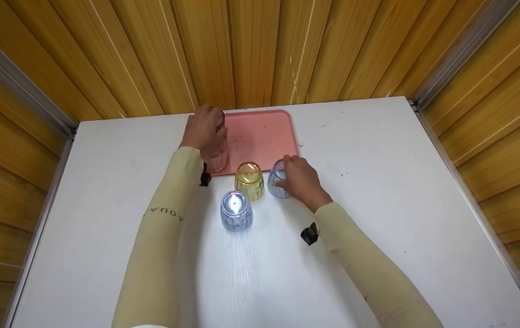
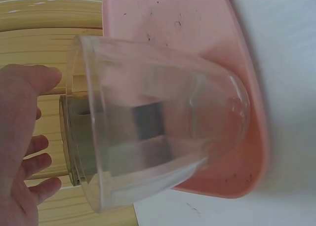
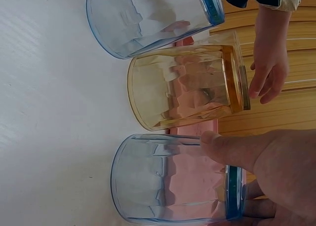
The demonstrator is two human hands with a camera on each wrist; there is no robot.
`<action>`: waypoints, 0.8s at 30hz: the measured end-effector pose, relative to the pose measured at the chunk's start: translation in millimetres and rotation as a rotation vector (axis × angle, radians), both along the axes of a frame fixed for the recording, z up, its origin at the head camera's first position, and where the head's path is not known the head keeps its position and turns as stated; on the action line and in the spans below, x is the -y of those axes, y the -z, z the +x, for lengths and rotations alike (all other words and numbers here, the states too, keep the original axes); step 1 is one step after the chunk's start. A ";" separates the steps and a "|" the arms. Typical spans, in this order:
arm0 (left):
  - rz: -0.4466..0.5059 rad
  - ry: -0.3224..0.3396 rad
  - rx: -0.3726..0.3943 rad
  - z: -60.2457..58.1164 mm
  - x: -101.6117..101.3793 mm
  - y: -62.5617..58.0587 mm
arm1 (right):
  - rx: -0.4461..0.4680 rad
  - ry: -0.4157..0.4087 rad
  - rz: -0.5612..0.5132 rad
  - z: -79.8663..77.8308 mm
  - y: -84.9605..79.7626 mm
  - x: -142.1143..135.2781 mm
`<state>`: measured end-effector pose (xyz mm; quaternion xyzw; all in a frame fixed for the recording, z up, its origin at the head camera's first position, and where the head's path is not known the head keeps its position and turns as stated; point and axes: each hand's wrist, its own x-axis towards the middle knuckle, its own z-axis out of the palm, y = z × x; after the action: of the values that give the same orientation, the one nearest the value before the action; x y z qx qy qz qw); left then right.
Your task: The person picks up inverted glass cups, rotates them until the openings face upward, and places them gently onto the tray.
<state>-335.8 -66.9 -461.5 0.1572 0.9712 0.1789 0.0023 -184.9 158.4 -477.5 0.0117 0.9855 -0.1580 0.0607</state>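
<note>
My left hand (image 1: 202,128) is above the back left of the pink tray (image 1: 262,136), its fingers spread just over the rim of a smoky dark glass (image 2: 81,137). That glass is mostly hidden behind a clear glass (image 2: 148,122) standing upright on the tray. With thumb and fingers, my right hand (image 1: 303,180) grips an upside-down blue glass (image 3: 168,181) at the tray's front right edge; its fingers are partly hidden behind the base. Beside it stand an upside-down yellow glass (image 1: 249,182) and a second upside-down blue glass (image 1: 237,212), closer to me.
The tray lies on a white table (image 1: 369,191) against a wood-patterned back wall (image 1: 250,54). Similar panels with grey metal edging rise at the left and right sides. The glasses on the table stand close together at the tray's front edge.
</note>
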 end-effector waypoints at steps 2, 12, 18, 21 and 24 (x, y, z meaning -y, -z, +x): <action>-0.005 -0.006 0.004 -0.1 0.0 -0.6 | -0.009 -0.015 0.014 -1.3 0.4 -1.0; 0.018 0.010 0.003 1.9 0.0 -2.8 | -0.029 -0.040 0.018 -7.7 2.1 -5.3; -0.003 0.055 -0.044 9.6 -3.6 -4.9 | -0.007 -0.014 0.002 -9.6 2.1 -5.9; -0.027 0.082 -0.062 12.0 -6.2 -5.8 | -0.002 -0.015 0.007 -10.6 1.7 -6.8; -0.033 0.101 -0.072 14.2 -8.2 -7.3 | 0.002 -0.018 0.008 -11.5 1.5 -8.1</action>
<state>-321.6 -58.7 -454.1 0.2123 0.9643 0.1569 -0.0212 -196.4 166.5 -479.0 0.0032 0.9861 -0.1537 0.0630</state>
